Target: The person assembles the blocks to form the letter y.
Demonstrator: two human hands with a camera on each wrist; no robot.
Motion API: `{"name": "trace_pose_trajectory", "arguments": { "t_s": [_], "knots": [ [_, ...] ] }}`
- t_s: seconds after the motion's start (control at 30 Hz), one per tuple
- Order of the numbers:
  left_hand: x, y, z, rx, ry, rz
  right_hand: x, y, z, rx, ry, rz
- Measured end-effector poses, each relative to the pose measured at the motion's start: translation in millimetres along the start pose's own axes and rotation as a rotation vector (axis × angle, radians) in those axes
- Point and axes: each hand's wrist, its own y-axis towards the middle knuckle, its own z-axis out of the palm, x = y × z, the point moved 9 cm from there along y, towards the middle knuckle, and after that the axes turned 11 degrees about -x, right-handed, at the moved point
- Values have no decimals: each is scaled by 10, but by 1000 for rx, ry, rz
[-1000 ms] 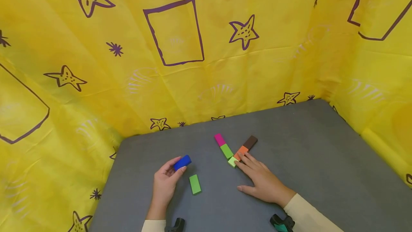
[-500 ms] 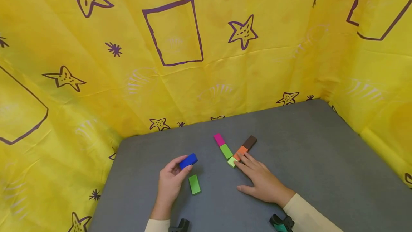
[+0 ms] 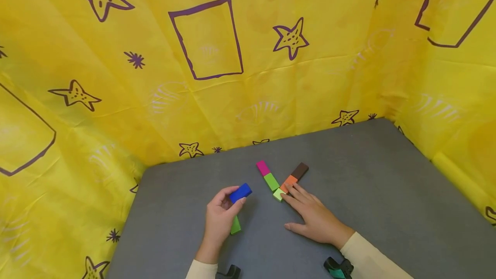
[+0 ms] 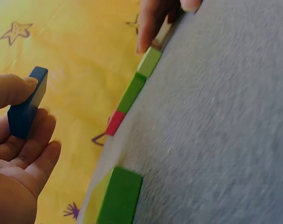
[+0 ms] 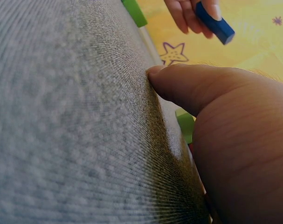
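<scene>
In the head view, my left hand holds a blue block between thumb and fingers, raised off the table. Beneath that hand, a loose green block is partly hidden. My right hand lies with fingers spread, its fingertips touching an orange block and the edge of a light green block. From the light green one, a green block and a pink block run up to the left. Beyond the orange block sits a dark brown block, completing a V shape.
A grey table carries all the blocks. Yellow patterned cloth hangs behind it and along both sides. Dark wrist devices sit below each hand.
My left hand has moved right with the blue block, now passing over the loose green block and covering part of it. My right hand and the V of blocks have stayed put.
</scene>
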Motion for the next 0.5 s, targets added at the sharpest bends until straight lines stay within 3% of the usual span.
{"name": "trace_pose_trajectory", "arguments": {
  "t_s": [0.5],
  "knots": [
    [36, -211, 411, 19, 50, 57, 6, -2, -2, -5, -9, 11]
  ]
}}
